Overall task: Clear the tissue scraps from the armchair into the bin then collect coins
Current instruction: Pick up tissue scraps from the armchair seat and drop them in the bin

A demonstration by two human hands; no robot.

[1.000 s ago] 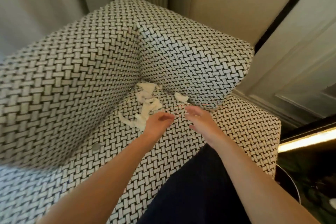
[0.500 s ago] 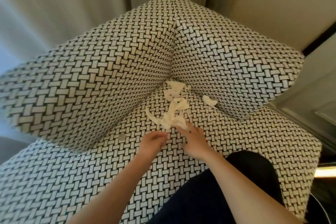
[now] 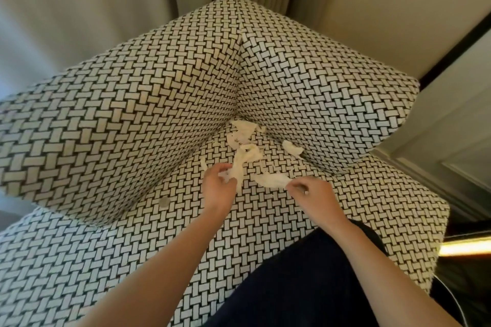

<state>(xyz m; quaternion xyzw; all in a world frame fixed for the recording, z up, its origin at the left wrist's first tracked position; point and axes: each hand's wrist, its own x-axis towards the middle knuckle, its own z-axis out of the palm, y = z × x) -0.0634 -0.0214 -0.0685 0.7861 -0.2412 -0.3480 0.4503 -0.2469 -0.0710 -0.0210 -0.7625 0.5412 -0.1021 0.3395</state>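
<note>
Tissue scraps lie in the seat's back corner, centre of the frame, where the two patterned cushions of the armchair meet. Both hands now have hold of paper, where half a second ago they only reached toward the pile with fingers extended. The left hand, just below the pile, has its fingers curled around the near end of a long twisted strip that runs up toward the corner. The right hand, to its right, pinches the end of a flatter scrap between thumb and fingertips; that piece has been drawn away from the heap toward the lower right. One small scrap sits alone against the right-hand cushion, unchanged from before. A round coin rests on the seat at the foot of the left cushion, left of the left hand and apart from it. Dark clothing fills the lower middle of the frame.
</note>
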